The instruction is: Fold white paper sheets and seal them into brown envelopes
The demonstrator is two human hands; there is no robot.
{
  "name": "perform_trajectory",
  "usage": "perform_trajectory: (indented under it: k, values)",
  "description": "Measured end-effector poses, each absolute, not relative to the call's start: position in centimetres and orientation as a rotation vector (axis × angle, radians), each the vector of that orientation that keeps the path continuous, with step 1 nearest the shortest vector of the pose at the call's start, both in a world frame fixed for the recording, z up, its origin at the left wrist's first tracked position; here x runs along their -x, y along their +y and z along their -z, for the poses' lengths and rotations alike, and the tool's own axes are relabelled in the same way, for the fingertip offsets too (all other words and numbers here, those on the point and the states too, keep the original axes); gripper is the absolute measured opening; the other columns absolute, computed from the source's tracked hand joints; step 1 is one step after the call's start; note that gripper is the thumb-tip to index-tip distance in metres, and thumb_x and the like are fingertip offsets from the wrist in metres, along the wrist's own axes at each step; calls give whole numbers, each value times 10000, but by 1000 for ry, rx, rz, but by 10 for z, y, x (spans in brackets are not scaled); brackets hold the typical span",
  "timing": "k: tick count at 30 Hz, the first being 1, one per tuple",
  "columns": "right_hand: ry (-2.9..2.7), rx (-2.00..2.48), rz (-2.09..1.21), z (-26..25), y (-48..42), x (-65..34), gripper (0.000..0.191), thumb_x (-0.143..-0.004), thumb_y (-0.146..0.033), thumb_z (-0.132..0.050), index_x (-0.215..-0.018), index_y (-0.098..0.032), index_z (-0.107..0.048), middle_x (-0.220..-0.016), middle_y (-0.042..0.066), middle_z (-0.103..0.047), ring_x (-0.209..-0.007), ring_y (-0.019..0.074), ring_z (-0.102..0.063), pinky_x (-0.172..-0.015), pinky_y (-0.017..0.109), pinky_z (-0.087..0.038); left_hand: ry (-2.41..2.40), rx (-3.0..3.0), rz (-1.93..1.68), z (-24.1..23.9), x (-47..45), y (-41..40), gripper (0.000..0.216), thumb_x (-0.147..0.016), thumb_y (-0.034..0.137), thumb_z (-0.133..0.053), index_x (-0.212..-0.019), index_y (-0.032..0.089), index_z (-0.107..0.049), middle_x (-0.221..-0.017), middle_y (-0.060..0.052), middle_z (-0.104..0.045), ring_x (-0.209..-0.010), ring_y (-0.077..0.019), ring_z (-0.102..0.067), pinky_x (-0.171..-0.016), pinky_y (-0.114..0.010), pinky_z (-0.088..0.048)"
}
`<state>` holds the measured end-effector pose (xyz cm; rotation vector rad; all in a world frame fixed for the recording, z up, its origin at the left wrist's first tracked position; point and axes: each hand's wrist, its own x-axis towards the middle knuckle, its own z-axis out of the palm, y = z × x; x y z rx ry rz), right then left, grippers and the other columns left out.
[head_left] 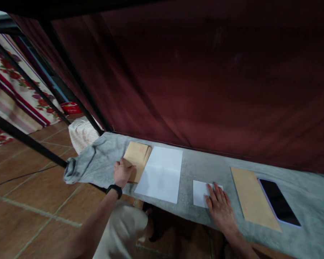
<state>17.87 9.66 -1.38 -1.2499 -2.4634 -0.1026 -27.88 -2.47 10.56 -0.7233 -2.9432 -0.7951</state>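
Note:
My left hand (122, 173), with a black band on its wrist, is at the left edge of a stack of brown envelopes (137, 154). Its thumb lies across the top envelope and its fingers curl at the edge, gripping there. A large white sheet (162, 172) with a faint crease across it lies flat beside the stack, slightly overlapped with its side. My right hand (220, 205) rests flat, fingers stretched out, on a small folded white paper (200, 194). Part of that paper is hidden under the fingers.
A single brown envelope (252, 196) lies right of my right hand, with a dark-screened phone (279, 201) beside it. Grey cloth (207, 163) covers the narrow surface. A dark red curtain (191, 90) hangs behind. Black metal bars (27, 144) stand at the left above a tiled floor.

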Motion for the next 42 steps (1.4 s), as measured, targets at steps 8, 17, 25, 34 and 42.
perform_trajectory:
  k: [8,17,25,34,42]
  values:
    - [-2469,1276,106,12,98,-179,576,-1020,-433,-320,-1539,-196,-395,-1642,106,-279,-1493,292,-309,-1207,511,-257,-2758,484,1525,-190,300,-60,59,-884,219,-624,-893,187,-576,-732,62,-637,-897,-184,-662,-689,-229,-491]
    - [-2344,1282,-132,1,100,-172,521,-1027,-411,-336,-1463,-181,-505,-1600,135,-368,-1491,296,-311,-1191,535,-281,-2500,229,3266,-188,156,4,140,-761,73,-759,-808,146,-649,-663,9,-668,-549,-81,-599,-463,-155,-466]
    - [-1647,1059,-1358,-83,116,-151,560,-938,-608,-501,-1381,-272,-571,-1314,75,-671,-1195,245,-636,-994,430,-526,-2650,273,3386,-118,35,62,195,-701,71,-799,-800,171,-664,-836,5,-738,-734,-86,-681,-597,-155,-519]
    - [-1059,807,-2101,-101,145,-150,429,-689,-420,-822,-1017,-160,-726,-905,57,-765,-769,202,-726,-715,376,-621,-2448,2,3716,-103,45,78,235,-711,-15,-783,-797,154,-644,-717,28,-698,-576,-64,-637,-540,-154,-521]
    - [-1305,937,-1941,-92,156,-159,402,-673,-506,-818,-888,-169,-777,-798,44,-769,-697,183,-709,-654,290,-566,-2733,349,3600,-99,41,80,262,-608,56,-892,-781,117,-705,-748,-30,-739,-614,-116,-680,-596,-203,-559]
